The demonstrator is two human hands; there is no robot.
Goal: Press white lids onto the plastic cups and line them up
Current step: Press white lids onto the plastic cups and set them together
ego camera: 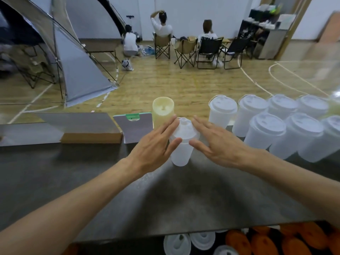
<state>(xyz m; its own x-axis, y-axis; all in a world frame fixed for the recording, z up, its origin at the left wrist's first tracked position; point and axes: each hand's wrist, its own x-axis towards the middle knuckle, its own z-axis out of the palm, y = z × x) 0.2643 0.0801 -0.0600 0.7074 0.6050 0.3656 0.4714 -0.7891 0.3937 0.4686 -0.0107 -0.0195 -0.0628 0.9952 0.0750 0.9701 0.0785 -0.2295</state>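
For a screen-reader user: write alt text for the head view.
Two bare hands, left hand and right hand, flank a translucent plastic cup topped by a white lid on a dark table, fingers straight. Lidded cups stand in two rows at right; a yellowish cup stack stands behind.

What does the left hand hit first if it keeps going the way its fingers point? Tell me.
The left hand points forward and right, fingertips already at the lid of the cup between both hands. That lid comes first; past it, probably the right hand, though depth is unclear.
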